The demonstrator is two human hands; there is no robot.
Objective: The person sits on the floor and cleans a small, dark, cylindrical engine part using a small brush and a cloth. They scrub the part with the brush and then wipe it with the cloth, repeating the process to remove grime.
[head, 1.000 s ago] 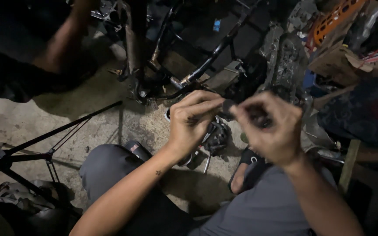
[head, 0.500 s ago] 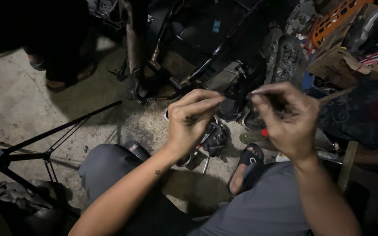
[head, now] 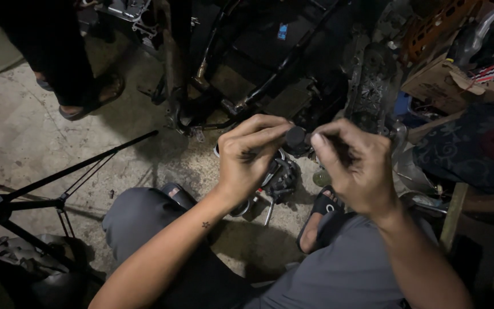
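the small dark round part (head: 296,137) is now pinched between both hands, left hand (head: 250,160) and right hand (head: 355,166), brought together again.

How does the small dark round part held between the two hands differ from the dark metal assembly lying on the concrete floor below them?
The small dark round part is lifted, pinched between the fingertips of the left hand and right hand; the dark metal assembly lies on the concrete floor, untouched. The part looks compact and plain; the assembly is larger and irregular, with shiny metal pieces sticking out. Both are dark and dimly lit.
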